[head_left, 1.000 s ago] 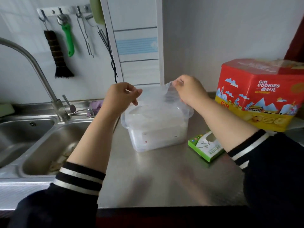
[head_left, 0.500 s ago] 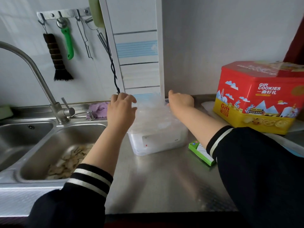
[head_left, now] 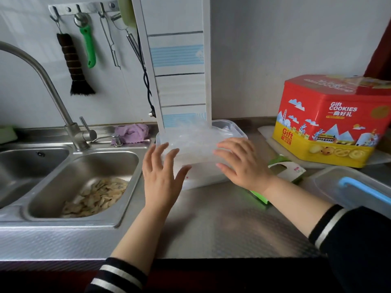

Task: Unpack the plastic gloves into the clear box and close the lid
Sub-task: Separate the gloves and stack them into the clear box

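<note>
The clear box (head_left: 203,176) stands on the steel counter with a pile of thin plastic gloves (head_left: 194,142) filling it to the rim. My left hand (head_left: 163,176) is spread with straight fingers at the box's near left corner. My right hand (head_left: 241,161) lies flat with straight fingers over the gloves at the near right rim. The clear lid with a blue handle (head_left: 357,187) lies on the counter at the right. The green and white glove carton (head_left: 283,172) lies behind my right wrist, partly hidden.
A double steel sink (head_left: 84,180) with food scraps is at the left, with a tall tap (head_left: 53,92). A red cookie tin (head_left: 330,121) stands at the back right. A purple cloth (head_left: 131,133) lies behind the sink. Utensils hang on the wall.
Both hands let go of the gloves and drew back from the box's far side to its near side, fingers now spread. The camera moved and the lid came into view.
</note>
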Tool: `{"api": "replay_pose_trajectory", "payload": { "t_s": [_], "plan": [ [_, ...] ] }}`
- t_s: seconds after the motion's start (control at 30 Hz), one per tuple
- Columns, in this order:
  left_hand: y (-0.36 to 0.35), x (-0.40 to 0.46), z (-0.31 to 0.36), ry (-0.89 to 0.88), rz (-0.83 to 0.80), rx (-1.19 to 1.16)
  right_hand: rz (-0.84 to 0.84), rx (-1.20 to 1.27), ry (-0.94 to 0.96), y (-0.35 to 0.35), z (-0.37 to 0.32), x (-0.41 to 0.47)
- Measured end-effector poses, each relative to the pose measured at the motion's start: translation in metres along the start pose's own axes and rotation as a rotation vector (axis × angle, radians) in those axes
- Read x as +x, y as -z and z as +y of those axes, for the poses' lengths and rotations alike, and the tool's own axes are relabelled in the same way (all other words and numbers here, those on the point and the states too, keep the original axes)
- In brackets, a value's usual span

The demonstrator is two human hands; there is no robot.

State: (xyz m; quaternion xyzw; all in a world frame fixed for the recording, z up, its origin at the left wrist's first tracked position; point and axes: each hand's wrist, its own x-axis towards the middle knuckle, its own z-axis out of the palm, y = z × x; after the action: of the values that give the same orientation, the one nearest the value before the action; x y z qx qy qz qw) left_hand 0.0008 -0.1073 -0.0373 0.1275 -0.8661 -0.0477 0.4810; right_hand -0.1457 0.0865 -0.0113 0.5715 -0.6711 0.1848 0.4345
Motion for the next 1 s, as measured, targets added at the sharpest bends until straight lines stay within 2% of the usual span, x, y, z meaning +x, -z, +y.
{"api": "replay_pose_trajectory", "payload": {
  "t_s": [0.13,0.2,0.33,0.43,0.53,0.57,0.6,0.7,0.73,0.8,0.87,0.9,1.0],
  "plan": [
    [-0.003,-0.003,0.007,0.303,-0.049,-0.322,-0.051,-0.080,0.048,-0.009,-0.009,-0.011],
    [-0.002,-0.001,0.008,0.383,-0.060,-0.392,-0.073,-0.091,0.044,-0.011,-0.013,-0.008],
    [0.001,-0.001,0.007,0.396,-0.050,-0.394,-0.209,-0.050,-0.035,-0.009,-0.028,0.024],
    [0.003,-0.004,0.007,0.389,-0.043,-0.403,-0.489,0.001,-0.172,-0.002,-0.040,0.056],
    [0.004,-0.007,0.001,0.375,-0.045,-0.437,-0.658,0.047,-0.274,0.001,-0.040,0.071],
    [0.004,-0.008,-0.001,0.380,-0.048,-0.458,-0.645,0.109,-0.306,0.002,-0.040,0.070],
    [0.004,-0.009,-0.002,0.394,-0.056,-0.486,-0.563,0.181,-0.338,0.004,-0.040,0.066],
    [0.001,-0.013,0.000,0.446,-0.075,-0.565,-0.076,0.254,-0.438,0.019,-0.035,0.036],
    [0.003,-0.012,-0.001,0.458,-0.068,-0.574,0.039,0.244,-0.491,0.025,-0.033,0.026],
    [-0.001,-0.012,0.004,0.460,-0.070,-0.625,0.119,0.156,-0.664,0.041,-0.025,-0.008],
    [0.000,-0.010,-0.006,0.467,-0.054,-0.656,0.109,0.080,-0.833,0.051,-0.024,-0.031],
    [-0.001,-0.009,-0.007,0.468,-0.057,-0.681,0.041,-0.003,-0.913,0.057,-0.023,-0.044],
    [-0.005,-0.010,0.000,0.470,-0.082,-0.741,-0.333,-0.319,-1.182,0.085,-0.016,-0.083]
  ]
}}
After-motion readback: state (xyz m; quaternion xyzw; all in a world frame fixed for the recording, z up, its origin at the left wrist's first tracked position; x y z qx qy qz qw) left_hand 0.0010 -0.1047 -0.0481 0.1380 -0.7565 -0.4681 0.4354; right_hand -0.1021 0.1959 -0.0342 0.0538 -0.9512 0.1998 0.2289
